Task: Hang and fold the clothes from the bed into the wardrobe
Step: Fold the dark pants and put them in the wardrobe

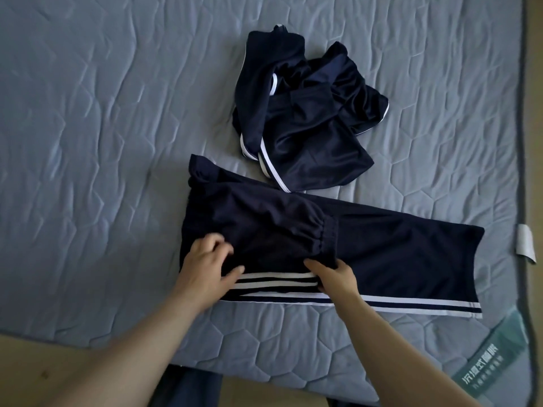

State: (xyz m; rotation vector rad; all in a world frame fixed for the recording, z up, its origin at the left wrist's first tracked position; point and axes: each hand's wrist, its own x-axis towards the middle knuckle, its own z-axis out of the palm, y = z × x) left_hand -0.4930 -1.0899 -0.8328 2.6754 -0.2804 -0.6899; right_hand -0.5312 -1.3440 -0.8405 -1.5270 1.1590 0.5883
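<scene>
A pair of navy track trousers with white side stripes lies across the near part of the bed, its waistband end folded over onto the legs. My left hand rests on the folded left end, fingers loosely bent on the cloth. My right hand presses on the striped edge near the middle, thumb tucked under the folded layer. Behind them, a second navy garment with white trim lies crumpled in a heap.
The grey-blue quilted mattress fills the view. Its near edge runs along the bottom, with wooden floor below. A green label and a white tag sit at the mattress's right edge.
</scene>
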